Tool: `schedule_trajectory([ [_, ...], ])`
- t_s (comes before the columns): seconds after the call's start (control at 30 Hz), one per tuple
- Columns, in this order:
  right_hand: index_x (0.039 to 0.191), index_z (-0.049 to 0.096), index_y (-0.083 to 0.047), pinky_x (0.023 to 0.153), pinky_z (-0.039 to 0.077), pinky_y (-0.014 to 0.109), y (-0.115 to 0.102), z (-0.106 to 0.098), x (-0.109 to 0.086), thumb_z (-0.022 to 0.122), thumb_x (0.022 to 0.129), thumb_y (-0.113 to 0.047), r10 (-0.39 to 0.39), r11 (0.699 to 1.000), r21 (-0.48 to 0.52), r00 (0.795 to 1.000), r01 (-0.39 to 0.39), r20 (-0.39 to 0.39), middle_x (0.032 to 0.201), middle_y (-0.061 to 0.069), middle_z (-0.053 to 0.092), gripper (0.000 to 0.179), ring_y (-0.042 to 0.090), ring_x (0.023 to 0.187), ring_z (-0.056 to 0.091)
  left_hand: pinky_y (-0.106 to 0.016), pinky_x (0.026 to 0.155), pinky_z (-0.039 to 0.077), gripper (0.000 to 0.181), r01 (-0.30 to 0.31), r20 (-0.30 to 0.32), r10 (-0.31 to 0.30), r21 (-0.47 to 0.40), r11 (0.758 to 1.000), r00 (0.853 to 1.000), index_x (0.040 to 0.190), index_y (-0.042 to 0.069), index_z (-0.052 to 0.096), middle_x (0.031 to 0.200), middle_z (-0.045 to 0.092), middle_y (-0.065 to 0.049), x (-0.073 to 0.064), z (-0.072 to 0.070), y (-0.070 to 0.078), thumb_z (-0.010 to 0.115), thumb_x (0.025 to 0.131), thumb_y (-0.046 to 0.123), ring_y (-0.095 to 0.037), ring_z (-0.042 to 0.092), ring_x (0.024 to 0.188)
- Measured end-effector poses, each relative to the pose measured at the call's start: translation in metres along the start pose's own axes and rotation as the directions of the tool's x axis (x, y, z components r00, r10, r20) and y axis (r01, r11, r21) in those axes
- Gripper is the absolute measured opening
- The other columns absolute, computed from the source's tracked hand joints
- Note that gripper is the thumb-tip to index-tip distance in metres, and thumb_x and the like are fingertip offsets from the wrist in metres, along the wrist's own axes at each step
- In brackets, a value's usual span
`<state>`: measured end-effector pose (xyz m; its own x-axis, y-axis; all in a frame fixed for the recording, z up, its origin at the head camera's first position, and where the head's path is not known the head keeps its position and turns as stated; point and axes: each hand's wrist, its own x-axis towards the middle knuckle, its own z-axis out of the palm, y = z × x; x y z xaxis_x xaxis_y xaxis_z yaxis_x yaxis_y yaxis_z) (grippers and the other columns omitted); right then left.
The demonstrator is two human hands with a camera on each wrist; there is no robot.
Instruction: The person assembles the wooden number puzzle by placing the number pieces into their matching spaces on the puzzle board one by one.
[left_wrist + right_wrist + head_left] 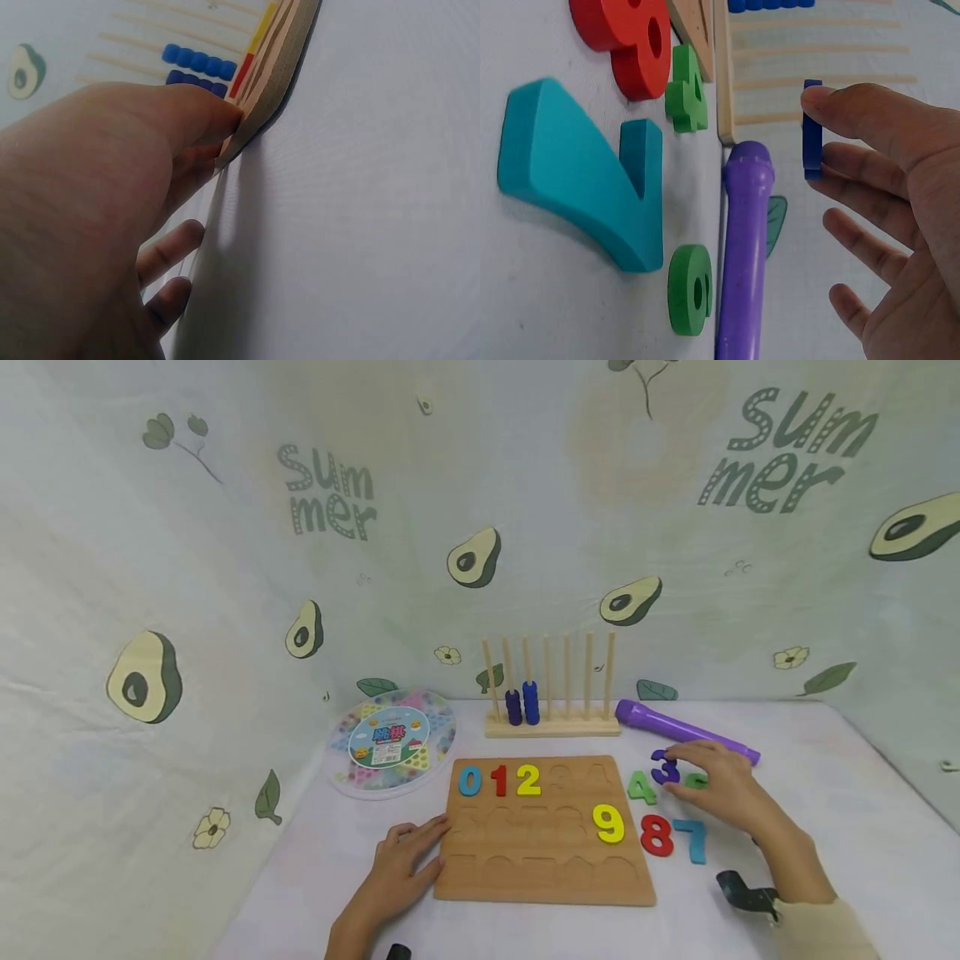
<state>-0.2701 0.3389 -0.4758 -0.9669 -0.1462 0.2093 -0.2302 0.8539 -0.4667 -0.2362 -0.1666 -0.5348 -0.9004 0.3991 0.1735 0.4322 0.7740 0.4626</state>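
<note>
The blue 3 [666, 767] is off to the right of the wooden board [540, 887], beside the far half of its right edge, pinched between the thumb and fingertips of the right hand [716, 783]. What seems to matter most is the sideways line from that piece to the outlined recess [559, 777] that looks like a 3, in the board's far row, immediately right of the yellow 2 [530, 782]. Seen from the piece, this recess lies almost straight to the left, past the green 4 [641, 787] just outside the board's right edge and past the last recess of the same row.

The 3's long axis runs roughly away from the person, much as the digits set in the board do, with the top leaning a little towards the board. The right wrist view shows it edge-on and clear of the table, its face about level (so little turning looks needed, in my judgement).

The right hand is plainly the nearer one. The left hand [405, 864] rests at the board's left edge, thumb and fingers spread loosely and touching the wood; whether it presses hard, I cannot tell.
</note>
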Motion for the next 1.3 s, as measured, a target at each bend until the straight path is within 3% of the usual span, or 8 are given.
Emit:
schedule_trajectory([
  [0.37, 0.13, 0.063, -0.004, 0.097, 0.018, 0.078, -0.02, -0.009, -0.001, 0.084, 0.081, -0.024, -0.039, 0.999, 0.003, 0.996, 0.04, -0.086, 0.133, 0.027, 0.058, 0.057, 0.051, 0.128, 0.035, -0.047, 0.088, 0.032, 0.048, -0.048, 0.0, 0.048, -0.02, 0.999, 0.999, 0.146, 0.022, 0.055, 0.152, 0.047, 0.009, 0.005, 0.003, 0.006, 0.06, 0.1, 0.035, -0.019, 0.039, 0.12],
  [0.6, 0.127, 0.065, -0.006, 0.092, 0.023, 0.074, -0.025, -0.002, -0.01, 0.085, 0.08, -0.024, -0.052, 0.999, -0.004, 0.995, 0.052, -0.09, 0.132, 0.025, 0.058, 0.054, 0.049, 0.125, 0.039, -0.05, 0.09, 0.032, 0.049, -0.014, 0.041, 0.015, -0.032, 0.999, 0.999, 0.147, 0.026, 0.053, 0.152, 0.046, 0.011, -0.004, 0.016, 0.005, 0.058, 0.101, 0.039, -0.023, 0.038, 0.123],
  [0.97, 0.121, 0.069, -0.003, 0.09, 0.026, 0.067, -0.053, -0.002, 0.014, 0.088, 0.077, -0.022, -0.179, 0.982, -0.083, 0.977, 0.171, -0.111, 0.122, 0.021, 0.065, 0.052, 0.046, 0.12, 0.046, -0.05, 0.09, 0.032, 0.049, 0.016, 0.011, -0.016, -0.007, 1.0, 1.0, 0.148, 0.027, 0.052, 0.152, 0.046, 0.011, -0.006, 0.008, 0.008, 0.058, 0.101, 0.037, -0.023, 0.039, 0.122],
  [1.3, 0.121, 0.069, -0.005, 0.092, 0.025, 0.066, -0.068, 0.007, 0.03, 0.087, 0.079, -0.026, -0.21, 0.974, -0.093, 0.977, 0.206, -0.04, 0.121, 0.017, 0.067, 0.05, 0.043, 0.123, 0.044, -0.048, 0.09, 0.032, 0.048, 0.017, 0.018, -0.017, 0.007, 1.0, 1.0, 0.147, 0.026, 0.053, 0.152, 0.047, 0.01, -0.004, 0.001, 0.001, 0.058, 0.1, 0.037, -0.022, 0.039, 0.121],
])
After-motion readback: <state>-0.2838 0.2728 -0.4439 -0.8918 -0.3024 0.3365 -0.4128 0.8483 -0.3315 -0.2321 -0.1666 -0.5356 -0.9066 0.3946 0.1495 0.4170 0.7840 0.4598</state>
